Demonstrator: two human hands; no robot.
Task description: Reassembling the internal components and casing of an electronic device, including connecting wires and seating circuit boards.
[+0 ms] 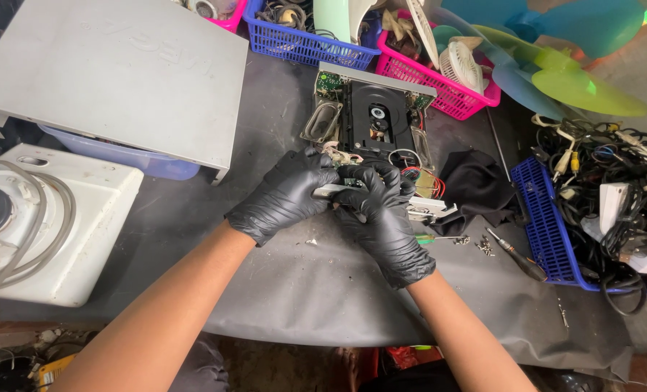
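Observation:
Both of my hands wear black gloves and meet at the middle of the dark table. My left hand and my right hand together grip a small grey metal part with a green circuit board showing between the fingers. Just beyond the hands lies an opened disc player chassis with a black disc tray, oval speakers and red and black wires leading toward the held part.
A grey metal cover lies at the left over a blue tub, with a white appliance below it. Blue and pink baskets stand at the back. A black cloth, screwdrivers, loose screws and a cable-filled blue basket lie at the right.

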